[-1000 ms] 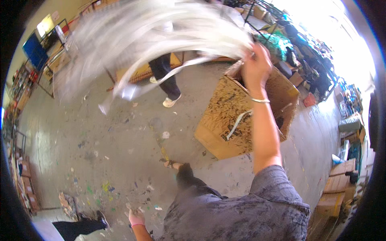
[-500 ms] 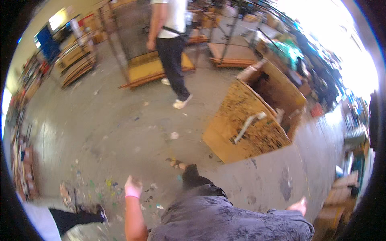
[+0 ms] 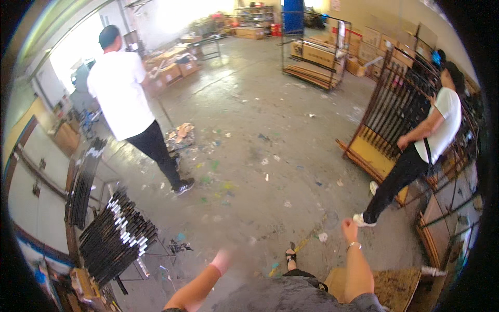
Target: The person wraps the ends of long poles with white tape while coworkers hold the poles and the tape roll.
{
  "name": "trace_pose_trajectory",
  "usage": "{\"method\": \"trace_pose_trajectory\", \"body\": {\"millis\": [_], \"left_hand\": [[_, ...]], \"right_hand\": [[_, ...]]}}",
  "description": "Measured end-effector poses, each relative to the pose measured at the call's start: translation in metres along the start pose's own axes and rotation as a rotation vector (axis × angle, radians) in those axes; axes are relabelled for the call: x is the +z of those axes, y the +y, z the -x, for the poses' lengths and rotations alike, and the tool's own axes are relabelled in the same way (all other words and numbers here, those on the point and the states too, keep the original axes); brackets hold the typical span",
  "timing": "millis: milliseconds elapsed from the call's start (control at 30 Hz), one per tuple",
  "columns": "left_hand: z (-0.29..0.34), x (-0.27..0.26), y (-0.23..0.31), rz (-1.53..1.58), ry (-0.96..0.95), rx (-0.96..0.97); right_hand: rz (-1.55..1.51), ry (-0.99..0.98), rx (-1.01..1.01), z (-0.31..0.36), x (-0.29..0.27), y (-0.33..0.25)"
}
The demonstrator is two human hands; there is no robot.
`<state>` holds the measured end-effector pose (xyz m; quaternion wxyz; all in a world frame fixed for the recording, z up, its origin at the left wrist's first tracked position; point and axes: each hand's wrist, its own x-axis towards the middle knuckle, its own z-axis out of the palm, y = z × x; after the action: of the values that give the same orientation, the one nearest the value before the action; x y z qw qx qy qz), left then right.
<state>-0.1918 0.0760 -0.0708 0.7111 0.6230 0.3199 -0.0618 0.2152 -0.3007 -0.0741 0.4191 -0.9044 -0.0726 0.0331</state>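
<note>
While the left hand [image 3: 224, 259]'s showing blurry lower-centre (can't tell its grip), the right hand [image 3: 350, 229]'s hovering lower-right, narrow, seemingly empty, probably mid-walk, any grab needing it opened.

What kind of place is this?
Probably a workshop or small factory: there's a stack of black bars, a metal rack and a grey floor with coloured spots.

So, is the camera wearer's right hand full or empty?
Apparently empty: nothing shows in or hangs from the right hand, though its inside is hidden.
</note>
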Motion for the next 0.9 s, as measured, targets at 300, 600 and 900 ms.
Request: {"method": "trace_pose_trajectory", "body": {"millis": [300, 600, 900], "left_hand": [[0.088, 0.051, -0.043, 0.160, 0.547, 0.048], [0.027, 0.067, 0.030, 0.652, 0.514, 0.059], [-0.014, 0.084, 0.070, 0.628, 0.395, -0.084]], "right_hand": [[-0.024, -0.386, -0.186, -0.094, 0.073, -0.078], [0.334, -0.938, 0.581, 0.105, -0.006, 0.148], [-0.088, -0.526, 1.030, 0.142, -0.038, 0.150]]}}
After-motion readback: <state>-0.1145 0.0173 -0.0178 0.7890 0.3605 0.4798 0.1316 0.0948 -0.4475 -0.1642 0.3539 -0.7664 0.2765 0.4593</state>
